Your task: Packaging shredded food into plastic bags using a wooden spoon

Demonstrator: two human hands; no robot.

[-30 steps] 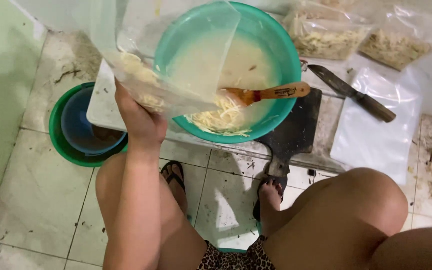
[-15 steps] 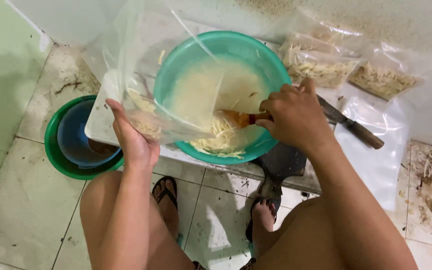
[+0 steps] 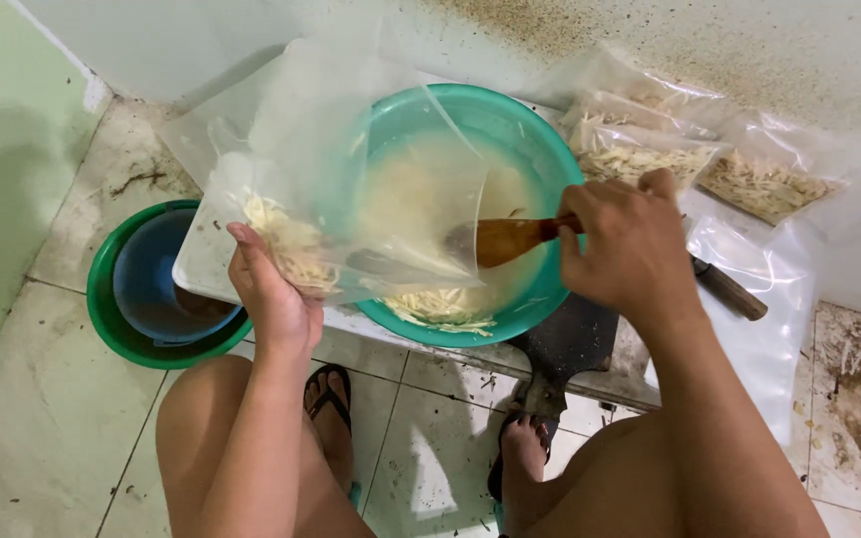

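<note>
My left hand grips a clear plastic bag by its lower edge; the bag is held open, tilted over a teal bowl, with pale shredded strips in its bottom. My right hand holds the handle of a wooden spoon, whose head sits at the bag's mouth above the bowl. More shredded strips lie in the bowl's near side with cloudy liquid.
A blue bowl nests in a green basin on the tiled floor at left. Filled clear bags lie behind the bowl. A knife rests on plastic at right. A dark cutting board lies below the bowl.
My right hand came in and took the spoon handle, then lifted the spoon's head from the bowl to the bag's mouth. The bag has shifted a little leftward.
</note>
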